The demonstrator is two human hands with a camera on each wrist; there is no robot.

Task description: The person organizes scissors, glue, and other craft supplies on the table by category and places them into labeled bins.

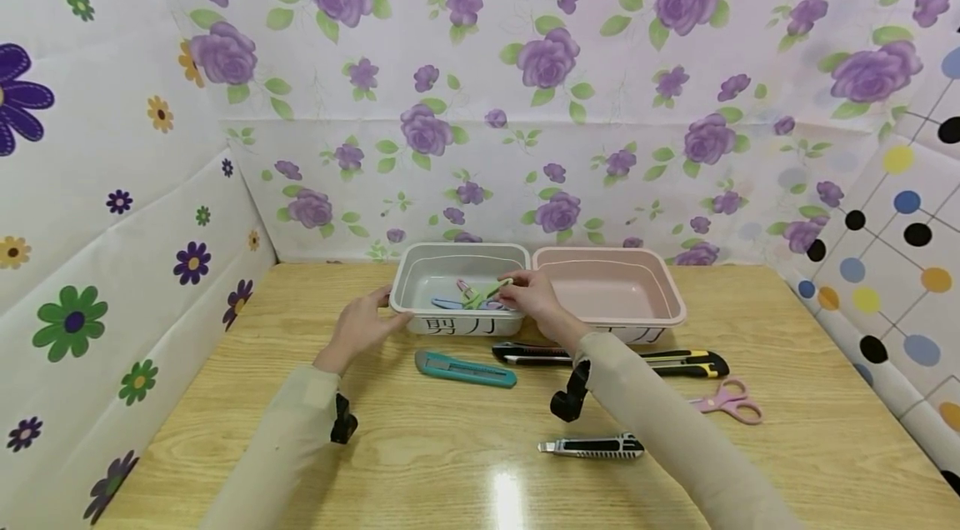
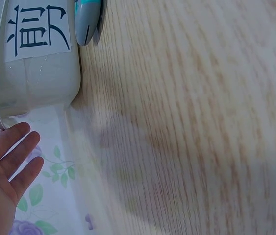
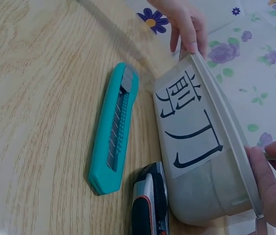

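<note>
A grey plastic bin (image 1: 401,288), labelled with black characters, stands at the back of the table. My left hand (image 1: 360,328) holds its front left corner, thumb on the front side and fingers at the left rim. Over the bin's right end, my right hand (image 1: 536,301) pinches green scissors (image 1: 472,297) by a handle. Blue-handled scissors (image 1: 447,303) lie inside, with pink and purple parts around them, partly overlapped. In the right wrist view, only a sliver of green shows between the right fingers (image 3: 263,169).
A pink bin (image 1: 671,297) adjoins the grey one on the right. In front lie a teal box cutter (image 1: 465,369), a black cutter (image 1: 528,354), a yellow-black cutter (image 1: 693,362), a silver-black cutter (image 1: 592,447) and pink scissors (image 1: 731,401), partly behind the right sleeve.
</note>
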